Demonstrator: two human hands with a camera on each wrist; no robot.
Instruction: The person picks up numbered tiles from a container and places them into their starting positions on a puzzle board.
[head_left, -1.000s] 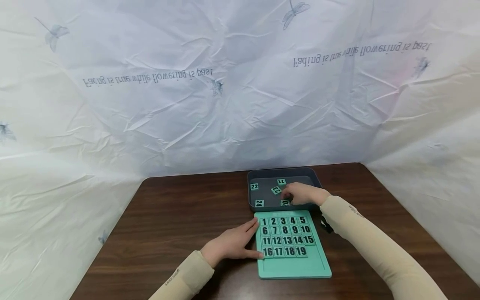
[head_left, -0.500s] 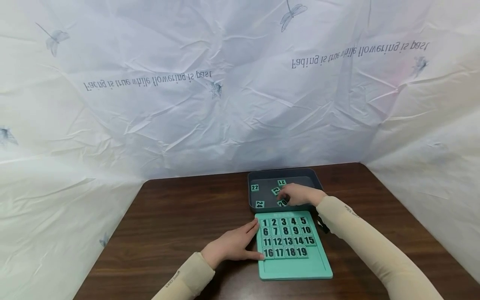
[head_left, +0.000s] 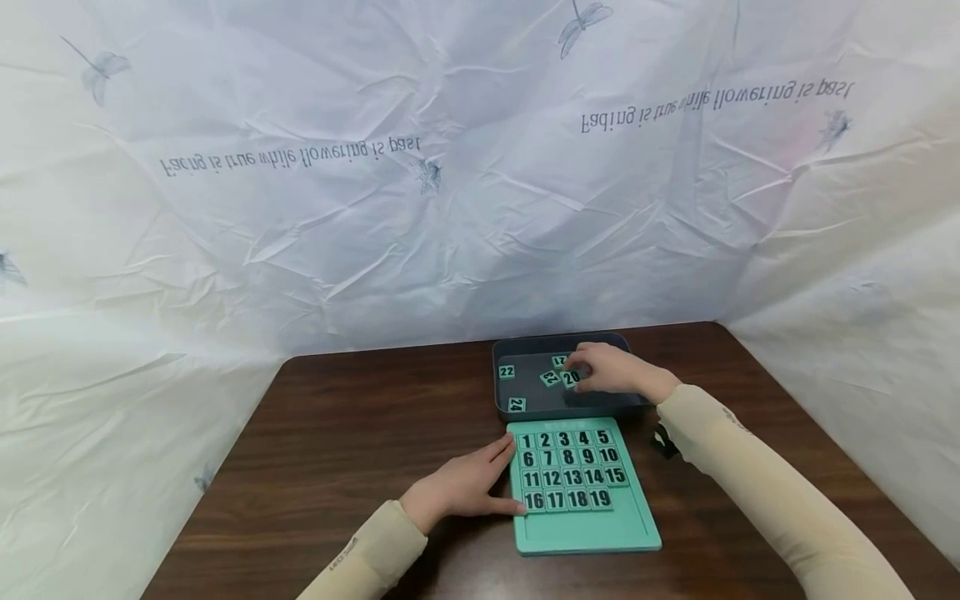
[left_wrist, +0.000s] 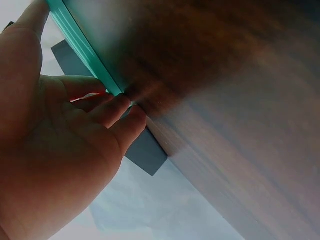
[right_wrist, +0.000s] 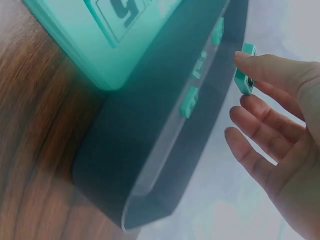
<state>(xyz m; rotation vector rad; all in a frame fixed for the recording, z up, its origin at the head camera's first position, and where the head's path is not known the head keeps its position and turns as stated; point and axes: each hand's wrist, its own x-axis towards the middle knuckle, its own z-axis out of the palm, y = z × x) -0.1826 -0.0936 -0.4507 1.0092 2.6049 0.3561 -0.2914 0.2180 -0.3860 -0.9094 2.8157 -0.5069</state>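
Note:
A mint-green tile marked 20 (head_left: 571, 378) is pinched between the thumb and fingers of my right hand (head_left: 615, 368), above the dark grey tray (head_left: 540, 414). The right wrist view shows this tile (right_wrist: 246, 70) held clear of the tray floor, the other fingers spread. Tiles 22 (head_left: 507, 372), 24 (head_left: 517, 404), 21 (head_left: 559, 361) and 23 (head_left: 551, 378) lie in the tray, some turned round. My left hand (head_left: 465, 485) touches the left edge of the mint-green number board (head_left: 585, 533), thumb at tile 16 (head_left: 534, 501). Rows 1 to 19 sit on the board in order.
Brown wooden table (head_left: 360, 433) surrounds the board and tray. The tray stands directly behind the board, at the table's back edge. White printed sheeting (head_left: 450, 233) hangs behind and at both sides. A small black object (head_left: 663, 442) shows beneath the right sleeve.
My right hand first turned tile 20 at the tray's front, then lifted it and moved it back toward tiles 21 and 23. My left hand has stayed at the board's edge.

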